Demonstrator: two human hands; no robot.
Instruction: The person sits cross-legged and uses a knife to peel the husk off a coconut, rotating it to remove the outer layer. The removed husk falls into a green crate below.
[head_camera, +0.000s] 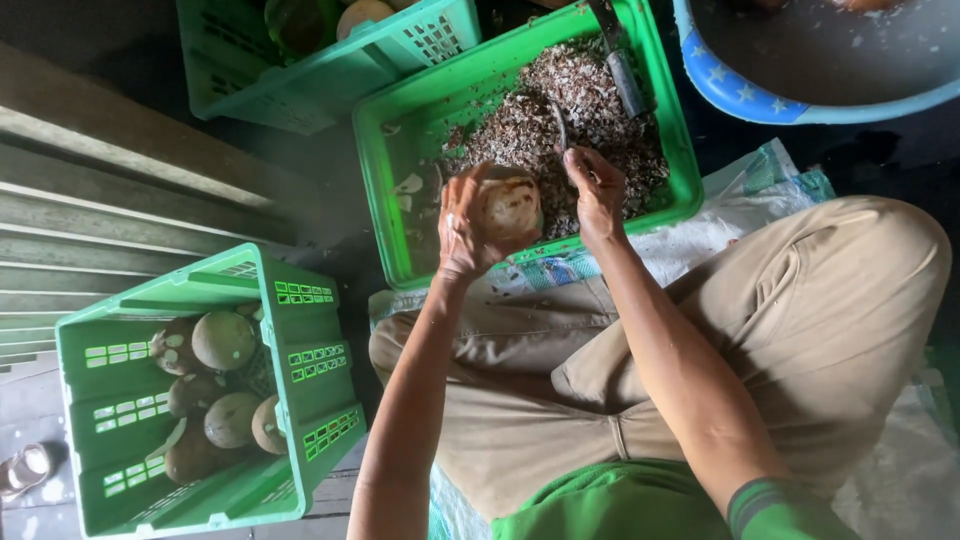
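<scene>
Coconut (507, 207) gripped in L hand (462, 228) over green crate (385, 200) of husk scraps (590, 110) | R hand (598, 192) closed on curved blade (559, 128) beside it | 2nd crate (300, 400) w/ coconuts at left

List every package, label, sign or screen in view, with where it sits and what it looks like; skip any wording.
Woven plastic sack: spread flat under the seated person's legs, beside the green crate of shavings; white with green and blue printed patches.
Printed strip of the sack: just below the left hand holding a coconut; green and blue on white.
No signs or screens in view.
</scene>
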